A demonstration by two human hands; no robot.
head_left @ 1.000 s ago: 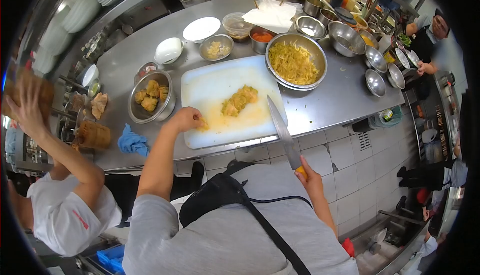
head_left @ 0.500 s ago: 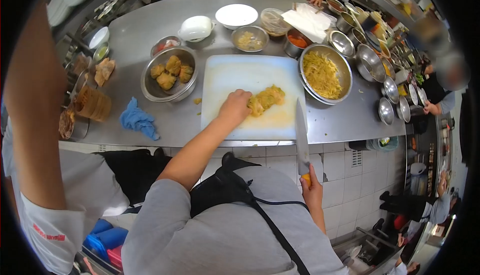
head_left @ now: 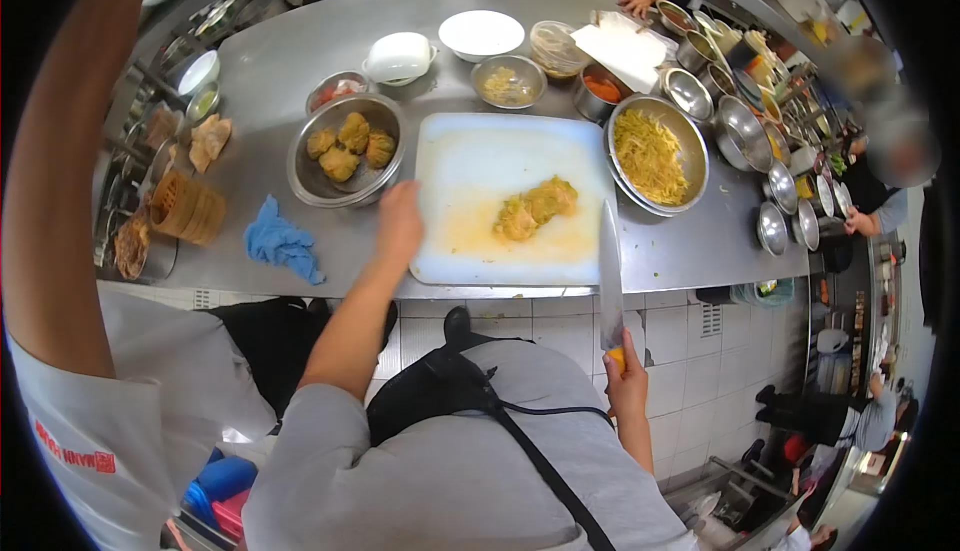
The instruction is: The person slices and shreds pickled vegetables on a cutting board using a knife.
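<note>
One marinated meat piece [head_left: 537, 209] sits right of centre on the cutting board [head_left: 465, 156], apparently positioned for cutting; right hand [head_left: 627, 383] wraps the knife [head_left: 611, 281] handle; left hand [head_left: 400, 223], blurred near the board's left edge, fingers I can't read; slicing would call for it steadying the meat piece.

At the centre, the cutting board [head_left: 465, 156] is showing white blotched with yellow, the food piece [head_left: 536, 208] is looking mottled yellow-green. Below right of centre, the knife handle [head_left: 617, 358] is showing yellow. Mid-left, the cloth [head_left: 280, 239] is appearing blue; lower left, red lettering [head_left: 103, 463] is marking a white shirt [head_left: 140, 431].
</note>
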